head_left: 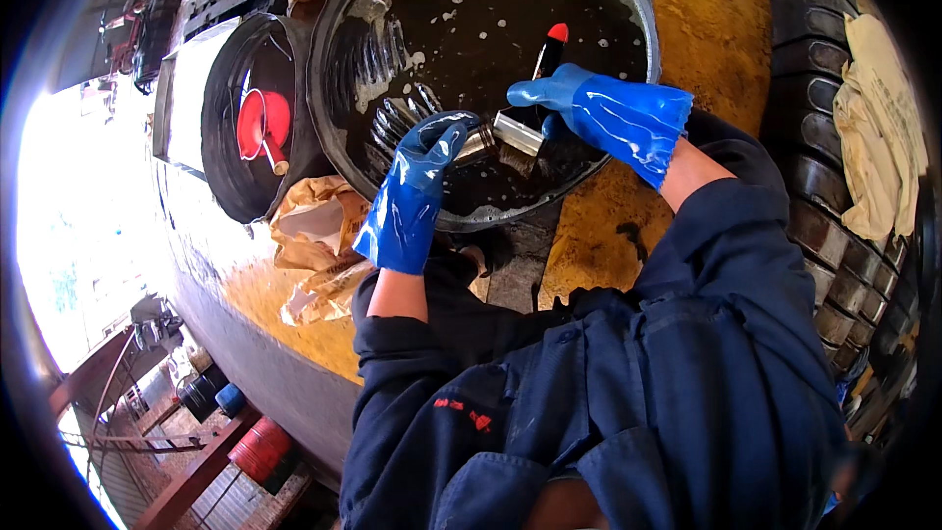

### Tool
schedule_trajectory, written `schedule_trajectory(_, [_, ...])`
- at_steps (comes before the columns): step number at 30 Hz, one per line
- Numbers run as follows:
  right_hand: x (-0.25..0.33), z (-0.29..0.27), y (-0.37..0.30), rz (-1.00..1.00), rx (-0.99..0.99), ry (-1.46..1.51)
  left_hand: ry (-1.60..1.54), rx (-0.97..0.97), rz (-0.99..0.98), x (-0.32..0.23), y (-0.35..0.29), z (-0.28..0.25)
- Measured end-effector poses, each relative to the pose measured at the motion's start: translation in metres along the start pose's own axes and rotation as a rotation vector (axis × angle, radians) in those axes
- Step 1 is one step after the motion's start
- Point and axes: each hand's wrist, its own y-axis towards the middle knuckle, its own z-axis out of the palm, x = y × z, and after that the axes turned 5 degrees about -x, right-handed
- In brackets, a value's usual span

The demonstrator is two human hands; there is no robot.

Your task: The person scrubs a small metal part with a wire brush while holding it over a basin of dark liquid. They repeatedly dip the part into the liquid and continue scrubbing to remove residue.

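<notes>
Both my hands wear blue rubber gloves and are over a wide round black tub [322, 69] of dark liquid. My right hand [579, 98] is closed around a paintbrush [518, 134] with a black, red-tipped handle and a silver ferrule. Its bristles point down and toward me, beside my left hand. My left hand [424, 159] pinches a small shiny metal part [475, 145], partly hidden by the fingers and close to the bristles. Several ridged metal parts [394, 120] lie at the tub's left side, wet and shiny. Whitish foam flecks float on the liquid.
Left of the tub stands a black round container [221, 118] with a red scoop-like vessel [265, 124] inside. Crumpled brown paper [319, 226] lies nearer me. Large ridged black track-like blocks [810, 128] line the right, with a beige sack [873, 128] on them. A red drum [263, 451] stands lower left.
</notes>
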Motion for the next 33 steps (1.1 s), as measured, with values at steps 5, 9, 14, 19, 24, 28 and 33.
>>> schedule_trajectory(5, [0.018,-0.008,-0.024,-0.077,-0.192,-0.62,-0.366,-0.096,-0.091,0.028,-0.001,-0.024])
schedule_trajectory(9, [0.005,-0.012,-0.026,-0.1,-0.233,-0.604,-0.536,-0.119,-0.134,0.021,-0.005,-0.016])
schedule_trajectory(14, [0.017,-0.012,-0.006,0.138,-0.176,0.417,-0.52,-0.05,-0.09,0.025,-0.003,-0.023])
schedule_trajectory(19, [-0.009,0.0,0.016,0.094,0.134,0.669,-0.526,-0.013,-0.049,0.028,0.002,-0.02])
schedule_trajectory(24, [-0.002,0.011,0.0,0.215,0.174,0.616,-0.495,-0.088,0.024,0.025,0.004,-0.012])
schedule_trajectory(28, [0.01,0.014,-0.017,0.047,0.167,0.453,-0.478,-0.039,0.018,0.02,0.002,-0.013])
schedule_trajectory(33, [0.016,0.0,-0.022,-0.464,0.13,-0.201,-0.599,-0.071,-0.522,0.013,0.003,-0.007])
